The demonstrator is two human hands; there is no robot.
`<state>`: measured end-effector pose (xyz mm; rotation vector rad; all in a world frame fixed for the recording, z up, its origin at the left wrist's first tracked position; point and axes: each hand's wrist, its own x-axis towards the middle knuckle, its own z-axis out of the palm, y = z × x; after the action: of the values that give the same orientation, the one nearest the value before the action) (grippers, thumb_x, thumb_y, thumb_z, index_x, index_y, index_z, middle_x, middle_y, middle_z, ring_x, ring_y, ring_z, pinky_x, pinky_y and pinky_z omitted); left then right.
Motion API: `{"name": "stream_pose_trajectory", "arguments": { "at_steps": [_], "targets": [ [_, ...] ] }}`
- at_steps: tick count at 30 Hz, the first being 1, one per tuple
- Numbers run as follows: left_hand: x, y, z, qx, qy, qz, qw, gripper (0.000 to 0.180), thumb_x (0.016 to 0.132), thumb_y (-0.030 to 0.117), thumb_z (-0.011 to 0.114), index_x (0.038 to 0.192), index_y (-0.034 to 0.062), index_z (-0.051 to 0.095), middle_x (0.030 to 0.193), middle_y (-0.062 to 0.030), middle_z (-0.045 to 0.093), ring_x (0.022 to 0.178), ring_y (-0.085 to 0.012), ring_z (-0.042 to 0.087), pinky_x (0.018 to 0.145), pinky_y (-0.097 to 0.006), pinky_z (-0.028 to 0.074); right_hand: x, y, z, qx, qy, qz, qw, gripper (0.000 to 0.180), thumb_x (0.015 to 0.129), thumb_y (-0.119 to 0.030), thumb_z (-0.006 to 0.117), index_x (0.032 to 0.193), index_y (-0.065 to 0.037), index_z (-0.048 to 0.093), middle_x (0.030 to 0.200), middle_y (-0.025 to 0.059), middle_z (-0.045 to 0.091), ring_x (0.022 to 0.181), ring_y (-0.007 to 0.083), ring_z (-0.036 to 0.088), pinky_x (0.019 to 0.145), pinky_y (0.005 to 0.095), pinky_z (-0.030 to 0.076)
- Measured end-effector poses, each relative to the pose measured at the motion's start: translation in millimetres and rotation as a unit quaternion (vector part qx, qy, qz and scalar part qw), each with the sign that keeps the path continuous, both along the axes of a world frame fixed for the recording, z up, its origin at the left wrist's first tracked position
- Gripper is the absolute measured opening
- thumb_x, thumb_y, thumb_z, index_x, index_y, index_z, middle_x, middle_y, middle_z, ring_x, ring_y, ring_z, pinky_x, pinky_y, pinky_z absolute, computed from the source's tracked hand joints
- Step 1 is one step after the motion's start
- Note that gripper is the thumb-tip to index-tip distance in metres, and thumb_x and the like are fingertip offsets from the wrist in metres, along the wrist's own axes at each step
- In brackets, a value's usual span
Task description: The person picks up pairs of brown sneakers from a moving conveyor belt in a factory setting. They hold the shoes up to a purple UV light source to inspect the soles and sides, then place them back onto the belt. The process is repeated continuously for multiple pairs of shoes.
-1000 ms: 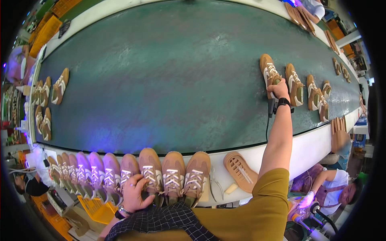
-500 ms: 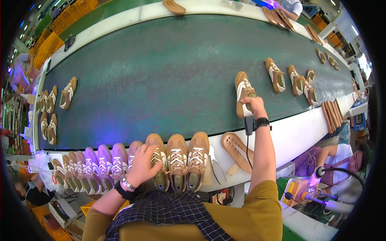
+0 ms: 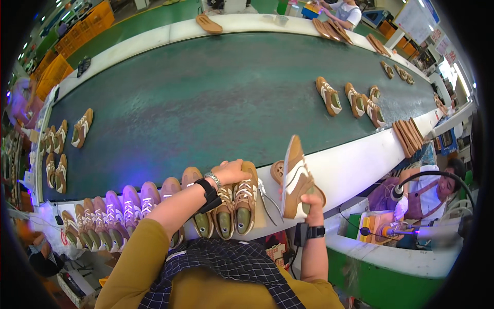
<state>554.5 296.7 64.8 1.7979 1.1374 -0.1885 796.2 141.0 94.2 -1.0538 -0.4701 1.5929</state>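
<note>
A tan-and-white sneaker [image 3: 295, 180] is raised upright, toe up, over the near ledge. My right hand [image 3: 312, 201] is closed on its heel end and opening. My left hand [image 3: 231, 172] lies over the toes of the nearest sneakers in a row, its fingers stretched toward the toe of the rightmost sneaker [image 3: 245, 201]. Brown-and-tan laced sneakers with green insides fill this row along the ledge; several toward the left look purple under coloured light. Behind the raised sneaker a tan sole [image 3: 278, 171] is partly hidden. Pliers with white handles [image 3: 263, 189] lie beside the row.
Beyond the ledge [image 3: 350, 170] runs a wide green conveyor belt [image 3: 190, 98]. More sneakers stand on it at the right [image 3: 328, 96] and left [image 3: 82, 127]. Stacked brown soles [image 3: 407, 138] lie on the right ledge. A co-worker [image 3: 432, 195] sits at a machine on the right.
My right hand has brought the sneaker from the belt toward me and tipped it toe up. My left hand has moved right along the row. The view has shifted slightly.
</note>
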Motion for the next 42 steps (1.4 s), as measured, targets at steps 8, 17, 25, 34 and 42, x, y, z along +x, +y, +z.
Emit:
{"name": "stream_pose_trajectory", "arguments": {
  "at_steps": [8, 17, 25, 34, 42],
  "targets": [
    [-13, -45, 13, -0.288, -0.416, 0.184, 0.843, 0.051, 0.075, 0.01, 0.07, 0.118, 0.0035, 0.043, 0.104, -0.0086, 0.059, 0.1, -0.0158, 0.055, 0.086, -0.03, 0.045, -40, -58, -29, -0.057, -0.023, -0.028, 0.998, 0.076, 0.059, -0.016, 0.065, 0.128, 0.001, 0.041, 0.115, 0.0134, 0.056, 0.102, 0.026, 0.058, 0.09, 0.0351, 0.046],
    [-38, -94, 19, -0.324, -0.389, 0.152, 0.849, 0.063, 0.075, 0.006, 0.07, 0.131, 0.0017, 0.041, 0.124, -0.0076, 0.053, 0.115, -0.0152, 0.049, 0.099, -0.03, 0.038, -68, -66, -26, -0.064, 0.048, -0.01, 0.997, 0.08, 0.059, -0.01, 0.066, 0.133, 0.0, 0.037, 0.122, 0.0114, 0.052, 0.112, 0.0246, 0.051, 0.096, 0.0342, 0.041],
    [-66, -92, 29, -0.324, -0.612, 0.341, 0.635, 0.037, 0.082, 0.024, 0.066, 0.109, 0.0004, 0.056, 0.099, -0.0075, 0.064, 0.087, -0.0147, 0.063, 0.078, -0.032, 0.053, -80, -36, 20, 0.016, -0.019, 0.04, 0.999, 0.082, 0.056, -0.014, 0.068, 0.131, 0.001, 0.038, 0.117, 0.0096, 0.054, 0.108, 0.0221, 0.053, 0.095, 0.0329, 0.04],
    [-192, -135, 47, -0.311, -0.601, 0.449, 0.584, 0.044, 0.083, 0.042, 0.063, 0.103, 0.0032, 0.059, 0.09, -0.0091, 0.066, 0.077, -0.0169, 0.066, 0.068, -0.031, 0.056, -148, 6, 30, 0.058, 0.027, 0.265, 0.962, 0.096, 0.045, -0.014, 0.066, 0.135, 0.0, 0.034, 0.122, 0.0098, 0.051, 0.111, 0.024, 0.05, 0.097, 0.0332, 0.039],
    [-251, -203, 40, -0.243, -0.605, 0.582, 0.486, 0.034, 0.085, 0.043, 0.059, 0.09, 0.0093, 0.059, 0.074, -0.0013, 0.063, 0.061, -0.0111, 0.061, 0.058, -0.026, 0.052, -223, 11, 21, 0.004, 0.018, 0.389, 0.921, 0.101, 0.044, -0.013, 0.066, 0.138, -0.002, 0.03, 0.126, 0.0086, 0.048, 0.117, 0.0232, 0.045, 0.101, 0.0325, 0.033]
  ]
}}
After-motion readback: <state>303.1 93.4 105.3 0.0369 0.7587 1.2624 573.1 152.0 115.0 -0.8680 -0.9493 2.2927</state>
